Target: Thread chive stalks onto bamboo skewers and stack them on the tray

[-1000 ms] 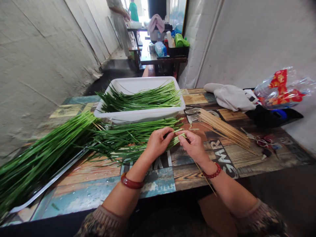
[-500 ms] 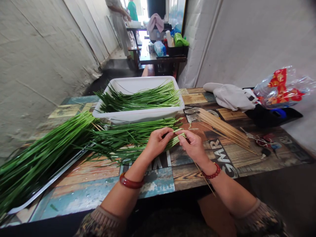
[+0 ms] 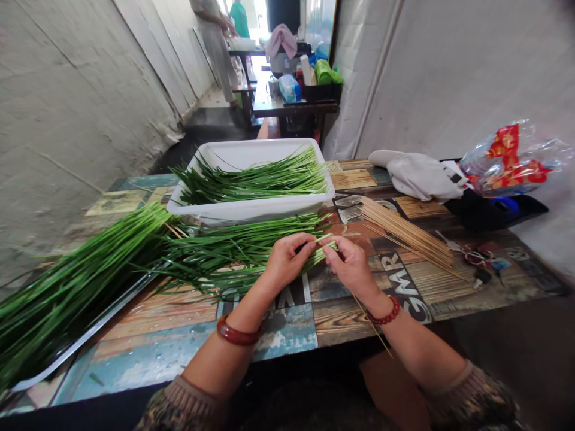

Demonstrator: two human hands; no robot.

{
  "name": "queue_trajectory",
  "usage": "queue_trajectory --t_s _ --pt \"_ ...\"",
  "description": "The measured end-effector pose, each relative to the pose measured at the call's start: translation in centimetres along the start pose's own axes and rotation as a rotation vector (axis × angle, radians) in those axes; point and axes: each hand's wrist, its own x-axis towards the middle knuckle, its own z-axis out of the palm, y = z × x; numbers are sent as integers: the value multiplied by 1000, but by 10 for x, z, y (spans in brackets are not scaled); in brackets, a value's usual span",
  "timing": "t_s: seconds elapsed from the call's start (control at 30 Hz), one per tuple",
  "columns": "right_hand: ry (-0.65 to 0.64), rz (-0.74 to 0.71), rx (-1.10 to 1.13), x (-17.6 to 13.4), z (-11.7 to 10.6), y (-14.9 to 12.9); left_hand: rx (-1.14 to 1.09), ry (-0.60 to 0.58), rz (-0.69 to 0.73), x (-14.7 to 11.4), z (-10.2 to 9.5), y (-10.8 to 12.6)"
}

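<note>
My left hand [image 3: 287,261] is closed around the pale stem ends of some garlic chives [image 3: 320,256], their green leaves trailing left over the table. Close beside it, my right hand [image 3: 353,264] pinches at those stem ends. A thin bamboo skewer [image 3: 374,329] runs from under the right palm down past the table's front edge; its tip among the stems is hidden by the fingers. Behind my hands, more loose chives [image 3: 242,239] lie in front of a white plastic tub [image 3: 251,211], which holds another layer of chives [image 3: 265,176].
A large chive heap [image 3: 90,281] rests on a metal-edged tray [image 3: 90,341] at left. Bamboo skewers [image 3: 404,230] are fanned out at right, near keys [image 3: 483,275], a pale cap [image 3: 420,173] and a plastic bag [image 3: 512,161]. A person [image 3: 215,54] stands far back.
Both hands keep nearly the same place and grip at the stem ends. The whole view has shifted very slightly; nothing else has visibly moved.
</note>
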Motion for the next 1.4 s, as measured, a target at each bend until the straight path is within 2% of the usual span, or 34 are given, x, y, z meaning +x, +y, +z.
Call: queue_trajectory --t_s 0.17,0.7,0.87,0.97,1.13,1.27,1.4 --pt "27 6 70 -1 3 3 21 10 13 0 1 -3" --pt "61 -27 42 -4 5 7 -64 -50 -1 -1 1 -2" --pt "74 -30 44 -3 6 8 -22 -67 30 -1 3 -2" --pt "60 -22 102 0 6 9 -25 -116 10 -2 2 -2" --pt "-45 17 253 4 1 6 -115 -251 -74 -1 -7 0" --pt "-77 24 267 4 -4 3 -79 -168 -131 3 -14 -1" --pt "-118 -22 40 5 -6 0 -90 -118 -185 10 -17 -1"
